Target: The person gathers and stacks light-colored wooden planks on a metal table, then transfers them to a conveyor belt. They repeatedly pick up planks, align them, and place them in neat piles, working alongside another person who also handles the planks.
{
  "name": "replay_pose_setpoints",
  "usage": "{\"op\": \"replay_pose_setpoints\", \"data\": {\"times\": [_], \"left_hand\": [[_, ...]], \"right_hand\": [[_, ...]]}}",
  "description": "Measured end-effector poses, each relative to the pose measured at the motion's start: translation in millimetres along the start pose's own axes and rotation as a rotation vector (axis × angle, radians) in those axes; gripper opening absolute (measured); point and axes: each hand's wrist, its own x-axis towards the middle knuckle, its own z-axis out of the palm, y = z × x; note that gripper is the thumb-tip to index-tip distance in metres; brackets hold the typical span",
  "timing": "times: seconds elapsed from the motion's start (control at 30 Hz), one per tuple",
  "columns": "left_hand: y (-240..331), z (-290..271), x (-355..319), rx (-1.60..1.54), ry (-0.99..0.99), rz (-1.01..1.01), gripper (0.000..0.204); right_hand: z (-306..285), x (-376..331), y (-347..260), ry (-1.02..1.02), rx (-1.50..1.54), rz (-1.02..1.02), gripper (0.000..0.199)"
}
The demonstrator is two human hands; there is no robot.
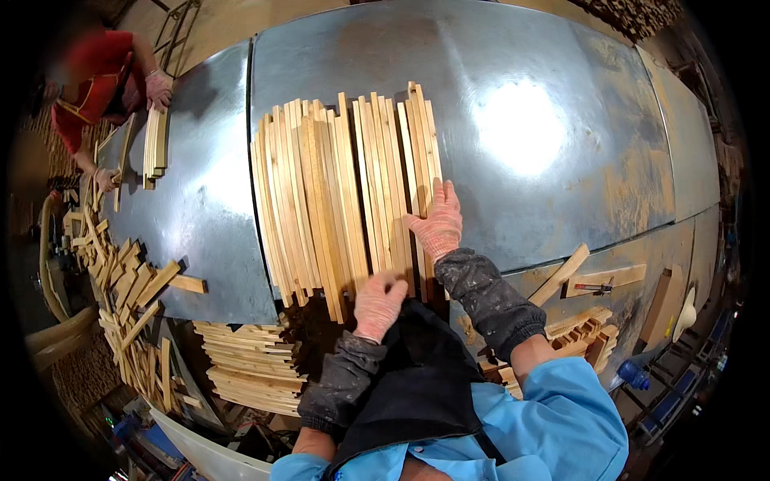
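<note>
A broad row of long, pale wooden strips (317,192) lies side by side on a metal-topped table (353,48), with narrow dark gaps between some of them. At the row's right side, my right hand (439,222) in a pinkish work glove rests on the outer strips, fingers spread and open. My left hand (379,305), gloved alike, is at the near ends of the strips. Its thumb stands apart from slightly blurred, bent fingers, and I see nothing held in it. Dark sleeve covers wrap both my forearms.
At the far left, a co-worker in red (100,72) handles wooden strips (156,144) with gloved hands. Loose offcuts (132,280) pile up at left. Stacked strips (253,365) stand below the table's near edge. Wood pieces (605,280) and a blue bottle (634,374) are at right.
</note>
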Motion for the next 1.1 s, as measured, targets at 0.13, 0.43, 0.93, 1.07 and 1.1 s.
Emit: {"op": "replay_pose_setpoints", "data": {"times": [0.13,0.43,0.93,1.07,1.1], "left_hand": [[-36,26,-35,0.134,-0.356,-0.247,0.059],[-55,55,-41,-0.05,-0.065,-0.119,0.062],[10,45,68,0.708,0.207,0.258,0.084],[-18,62,90,0.922,0.263,0.291,0.082],[-21,62,90,0.961,0.274,0.333,0.079]], "right_hand": [[-1,-18,-17,-0.046,-0.08,-0.023,0.112],[-7,-10,-16,-0.071,-0.156,0.026,0.11],[-35,2,-7,-0.11,-0.18,0.002,0.109],[-48,-4,24,-0.072,-0.194,0.031,0.108],[-47,-5,25,-0.071,-0.208,0.039,0.108]]}}
